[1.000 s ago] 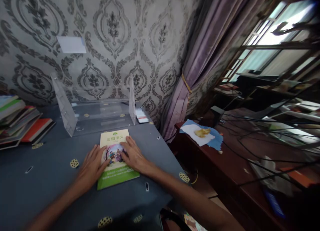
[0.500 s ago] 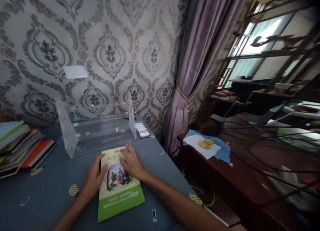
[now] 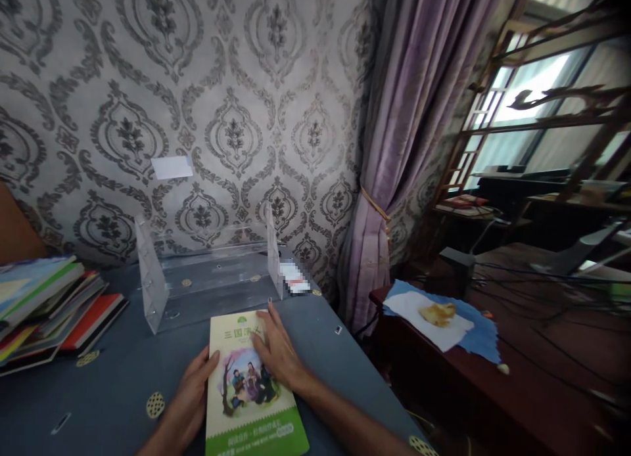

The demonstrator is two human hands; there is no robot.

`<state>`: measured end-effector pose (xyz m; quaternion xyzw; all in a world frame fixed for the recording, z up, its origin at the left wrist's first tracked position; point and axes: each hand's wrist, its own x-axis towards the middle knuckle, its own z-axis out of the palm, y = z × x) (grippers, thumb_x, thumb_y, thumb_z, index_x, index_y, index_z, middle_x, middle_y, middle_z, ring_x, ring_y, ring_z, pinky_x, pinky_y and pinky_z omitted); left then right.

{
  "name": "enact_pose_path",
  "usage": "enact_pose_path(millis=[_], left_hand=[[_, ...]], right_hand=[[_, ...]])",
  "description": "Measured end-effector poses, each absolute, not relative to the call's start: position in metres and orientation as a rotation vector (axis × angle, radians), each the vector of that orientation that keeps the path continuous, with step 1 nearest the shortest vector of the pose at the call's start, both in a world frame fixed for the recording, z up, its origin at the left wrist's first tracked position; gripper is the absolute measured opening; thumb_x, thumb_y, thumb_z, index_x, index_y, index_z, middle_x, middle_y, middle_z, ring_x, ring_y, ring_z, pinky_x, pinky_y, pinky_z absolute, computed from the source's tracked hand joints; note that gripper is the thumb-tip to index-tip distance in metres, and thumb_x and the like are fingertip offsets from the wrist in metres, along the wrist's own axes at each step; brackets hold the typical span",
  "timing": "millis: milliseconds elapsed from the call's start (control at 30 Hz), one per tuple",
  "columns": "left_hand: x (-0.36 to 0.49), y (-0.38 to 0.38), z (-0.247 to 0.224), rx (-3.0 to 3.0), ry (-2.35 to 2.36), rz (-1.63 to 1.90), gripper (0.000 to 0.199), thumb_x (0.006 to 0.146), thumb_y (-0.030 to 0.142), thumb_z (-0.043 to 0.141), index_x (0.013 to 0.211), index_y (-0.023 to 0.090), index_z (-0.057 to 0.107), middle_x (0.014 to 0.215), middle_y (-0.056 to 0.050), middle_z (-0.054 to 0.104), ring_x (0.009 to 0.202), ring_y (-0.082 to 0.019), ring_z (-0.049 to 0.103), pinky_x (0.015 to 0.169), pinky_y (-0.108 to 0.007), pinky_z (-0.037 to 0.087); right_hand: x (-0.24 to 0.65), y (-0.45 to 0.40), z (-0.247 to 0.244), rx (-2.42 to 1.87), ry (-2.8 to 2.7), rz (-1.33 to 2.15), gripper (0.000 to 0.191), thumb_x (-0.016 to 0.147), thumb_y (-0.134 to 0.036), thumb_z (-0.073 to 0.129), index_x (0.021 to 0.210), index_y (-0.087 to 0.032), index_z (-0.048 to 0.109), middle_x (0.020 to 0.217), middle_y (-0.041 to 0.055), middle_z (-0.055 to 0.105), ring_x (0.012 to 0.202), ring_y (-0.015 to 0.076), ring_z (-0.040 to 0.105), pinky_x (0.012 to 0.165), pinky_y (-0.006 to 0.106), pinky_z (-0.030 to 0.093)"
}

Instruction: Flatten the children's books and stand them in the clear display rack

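Observation:
A paperback book with a cream and green cover and a picture of several figures under a tree is in front of me, face up. My left hand grips its left edge, the thumb on the cover and the other fingers mostly hidden beside or beneath it. At the upper right edge, my right hand holds the book with the thumb over the cover. Beyond it stands a clear plastic rack with upright side panels and see-through shelves.
A pile of books lies at the left of the grey-blue table. A pixelated white item sits right of the rack. On the dark red table, a blue cloth bears white paper and something yellowish. A purple curtain hangs behind.
The camera view has shifted, so the scene sits lower and further right. Both hands remain on the book, and my left fingers have moved down its edge, closing round it.

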<state>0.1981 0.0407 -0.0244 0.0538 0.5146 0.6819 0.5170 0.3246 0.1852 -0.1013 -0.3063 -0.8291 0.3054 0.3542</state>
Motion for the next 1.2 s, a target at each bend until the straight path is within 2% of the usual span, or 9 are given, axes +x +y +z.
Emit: enact_pose_path(millis=[133, 267, 367, 500, 567, 667, 867, 1033, 1200], left_hand=[[0.198, 0.039, -0.014, 0.058, 1.214, 1.686, 0.049, 0.083, 0.006, 0.07, 0.132, 0.013, 0.065, 0.106, -0.015, 0.081, 0.097, -0.033, 0.079, 0.085, -0.043, 0.066], [0.19, 0.04, -0.009, 0.031, 1.232, 1.763, 0.045, 0.089, 0.007, 0.065, 0.133, 0.011, 0.064, 0.1, -0.016, 0.081, 0.093, -0.032, 0.079, 0.084, -0.042, 0.067], [0.181, 0.04, -0.005, 0.044, 1.239, 1.85, 0.043, 0.094, 0.006, 0.058, 0.136, 0.01, 0.062, 0.097, -0.015, 0.081, 0.091, -0.03, 0.08, 0.084, -0.04, 0.067], [0.169, 0.037, -0.001, 0.093, 1.231, 1.931, 0.045, 0.095, 0.007, 0.057, 0.139, 0.016, 0.062, 0.102, -0.012, 0.082, 0.092, -0.028, 0.08, 0.085, -0.04, 0.067], [0.166, 0.036, 0.0, 0.092, 1.234, 1.963, 0.049, 0.093, 0.007, 0.059, 0.14, 0.019, 0.061, 0.106, -0.011, 0.081, 0.095, -0.028, 0.079, 0.088, -0.039, 0.066], [0.162, 0.034, -0.002, 0.12, 1.207, 2.0, 0.056, 0.084, 0.01, 0.07, 0.138, 0.022, 0.063, 0.11, -0.009, 0.081, 0.104, -0.03, 0.077, 0.094, -0.041, 0.064], [0.157, 0.024, -0.009, 0.336, 1.199, 1.872, 0.071, 0.048, 0.021, 0.097, 0.116, 0.013, 0.076, 0.102, -0.015, 0.081, 0.112, -0.044, 0.072, 0.096, -0.048, 0.063], [0.172, 0.018, -0.01, 0.535, 1.296, 1.839, 0.073, 0.047, 0.03, 0.098, 0.116, 0.014, 0.077, 0.104, -0.015, 0.081, 0.104, -0.043, 0.074, 0.09, -0.049, 0.064], [0.184, 0.019, -0.016, 0.625, 1.412, 1.847, 0.075, 0.049, 0.031, 0.098, 0.12, 0.02, 0.075, 0.098, -0.009, 0.082, 0.101, -0.039, 0.075, 0.096, -0.049, 0.061]], right_hand=[[0.325, 0.191, -0.105, -0.801, -1.961, 0.923, 0.068, 0.092, -0.04, 0.061, 0.151, -0.015, 0.04, 0.148, 0.0205, 0.055, 0.14, 0.0319, 0.052, 0.116, 0.051, 0.044], [0.325, 0.192, -0.096, -0.839, -1.748, 1.196, 0.077, 0.085, -0.057, 0.069, 0.146, -0.015, 0.048, 0.11, 0.0131, 0.073, 0.098, 0.0279, 0.071, 0.088, 0.043, 0.059], [0.325, 0.186, -0.081, -0.727, -1.696, 1.531, 0.073, 0.079, -0.072, 0.069, 0.123, -0.013, 0.067, 0.091, 0.0075, 0.073, 0.078, 0.0201, 0.067, 0.07, 0.032, 0.054], [0.329, 0.175, -0.062, -0.548, -1.764, 1.936, 0.071, 0.071, -0.079, 0.073, 0.094, -0.013, 0.075, 0.071, -0.0005, 0.064, 0.055, 0.0083, 0.047, 0.051, 0.021, 0.033], [0.331, 0.172, -0.055, -0.495, -1.776, 1.966, 0.068, 0.07, -0.077, 0.077, 0.094, -0.013, 0.076, 0.068, -0.0026, 0.06, 0.053, 0.0068, 0.042, 0.051, 0.02, 0.031], [0.334, 0.168, -0.047, -0.388, -1.77, 1.868, 0.062, 0.075, -0.073, 0.075, 0.098, -0.015, 0.076, 0.075, 0.0002, 0.066, 0.064, 0.0122, 0.055, 0.063, 0.024, 0.043], [0.34, 0.16, -0.038, -0.379, -1.924, 1.384, 0.049, 0.09, -0.064, 0.061, 0.095, -0.018, 0.077, 0.086, 0.0033, 0.07, 0.079, 0.0187, 0.06, 0.074, 0.029, 0.047], [0.344, 0.163, -0.039, -0.403, -1.98, 1.357, 0.048, 0.087, -0.064, 0.063, 0.092, -0.018, 0.078, 0.078, 0.0013, 0.066, 0.071, 0.0157, 0.053, 0.067, 0.027, 0.044], [0.346, 0.167, -0.037, -0.386, -1.999, 1.452, 0.047, 0.08, -0.062, 0.072, 0.096, -0.018, 0.081, 0.076, 0.0016, 0.068, 0.067, 0.0154, 0.053, 0.064, 0.027, 0.045]])
